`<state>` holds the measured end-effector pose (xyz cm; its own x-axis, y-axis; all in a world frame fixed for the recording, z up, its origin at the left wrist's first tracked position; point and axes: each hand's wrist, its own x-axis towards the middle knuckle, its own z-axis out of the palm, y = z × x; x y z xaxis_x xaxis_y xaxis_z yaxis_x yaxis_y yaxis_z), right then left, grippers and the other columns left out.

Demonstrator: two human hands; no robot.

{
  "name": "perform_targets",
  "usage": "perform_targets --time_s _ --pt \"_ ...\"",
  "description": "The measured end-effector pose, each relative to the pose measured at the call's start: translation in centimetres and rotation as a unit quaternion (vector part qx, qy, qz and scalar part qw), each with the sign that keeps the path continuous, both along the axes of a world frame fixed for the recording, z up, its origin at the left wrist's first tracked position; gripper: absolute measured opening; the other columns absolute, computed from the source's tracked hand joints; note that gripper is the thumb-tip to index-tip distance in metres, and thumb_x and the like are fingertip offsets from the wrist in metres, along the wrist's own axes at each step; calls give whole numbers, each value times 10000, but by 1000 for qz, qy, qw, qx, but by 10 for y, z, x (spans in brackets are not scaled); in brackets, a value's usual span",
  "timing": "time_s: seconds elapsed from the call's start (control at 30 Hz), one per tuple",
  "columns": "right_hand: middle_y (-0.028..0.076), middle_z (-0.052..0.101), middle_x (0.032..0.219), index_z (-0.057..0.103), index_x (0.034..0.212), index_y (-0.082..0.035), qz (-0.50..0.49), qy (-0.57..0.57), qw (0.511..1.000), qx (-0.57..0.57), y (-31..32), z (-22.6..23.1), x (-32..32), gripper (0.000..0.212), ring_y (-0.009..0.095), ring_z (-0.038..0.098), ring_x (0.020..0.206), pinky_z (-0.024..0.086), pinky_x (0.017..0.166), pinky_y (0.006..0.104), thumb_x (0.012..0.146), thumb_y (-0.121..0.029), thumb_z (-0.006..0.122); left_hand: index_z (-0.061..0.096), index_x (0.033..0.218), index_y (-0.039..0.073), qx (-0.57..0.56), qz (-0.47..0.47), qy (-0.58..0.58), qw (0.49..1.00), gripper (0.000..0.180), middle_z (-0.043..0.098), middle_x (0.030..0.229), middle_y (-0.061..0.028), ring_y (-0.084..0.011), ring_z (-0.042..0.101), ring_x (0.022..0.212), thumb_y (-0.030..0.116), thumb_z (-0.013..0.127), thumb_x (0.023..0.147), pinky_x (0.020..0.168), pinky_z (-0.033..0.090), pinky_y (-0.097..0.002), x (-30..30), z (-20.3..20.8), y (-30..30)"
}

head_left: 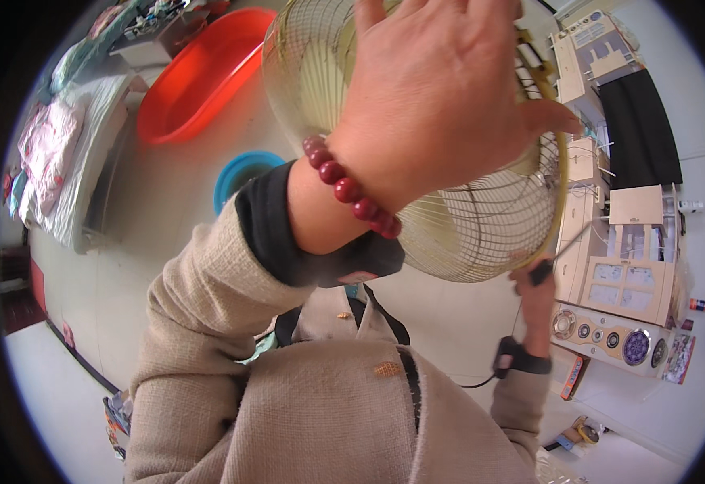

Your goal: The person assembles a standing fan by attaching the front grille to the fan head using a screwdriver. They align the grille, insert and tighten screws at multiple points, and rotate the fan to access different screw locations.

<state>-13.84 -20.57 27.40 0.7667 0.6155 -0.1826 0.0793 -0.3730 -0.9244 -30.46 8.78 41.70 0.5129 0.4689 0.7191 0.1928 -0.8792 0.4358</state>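
Observation:
A pale yellow-green fan (481, 230) with a round wire guard fills the upper middle, tilted, its blades showing through the wires. My left hand (441, 97) reaches across it, back of the hand up, thumb out toward the guard's right rim. The hand grips the fan's upper part; its fingertips run past the picture's top edge. Lower right, beside the guard's rim, my right hand (535, 294) is closed round the black handle of a screwdriver (541, 272). The thin shaft points up and right, away from me. Motion slightly blurs this hand.
An orange-red tub (195, 85) and a blue basin (235, 173) stand on the floor at left. Bedding (54, 149) lies on a bed beyond. Along the right runs a pale cabinet (623, 278) with a black panel (639, 133). A cable trails near my right wrist.

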Motion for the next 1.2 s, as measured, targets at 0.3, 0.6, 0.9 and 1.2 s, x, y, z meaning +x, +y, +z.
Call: perform_targets --time_s 0.3,0.6,0.9,1.2 --pt "112 582 1309 532 1243 -25 -4 141 976 168 17 -183 -98 429 180 549 1179 462 980 337 846 6 692 516 1122 23 7 -155 -83 984 506 573 1016 -94 -225 558 1014 377 740 839 940 381 -406 -44 -35 18" --pt "110 527 1370 452 1422 -172 18 37 995 86 19 -218 -117 590 233 509 1256 438 1067 417 910 -382 659 575 1124 41 -144 -100 -328 928 366 618 981 -43 -160 584 1007 305 704 906 942 403 -354 -116 -126 76" --pt "144 576 1301 510 1316 -81 -25 84 981 173 28 -212 -149 405 243 516 1236 419 1072 450 953 -232 607 623 988 77 -852 -17 -206 481 408 630 950 -57 -194 575 946 472 520 977 864 445 -353 -175 -396 62" --pt "94 649 1127 636 1134 -35 -80 -61 993 67 40 -203 -146 306 261 586 974 460 815 379 838 34 598 553 1283 86 -894 -253 -297 219 435 593 1278 -50 -216 533 1193 401 390 1031 1066 379 -434 -63 -433 -93"
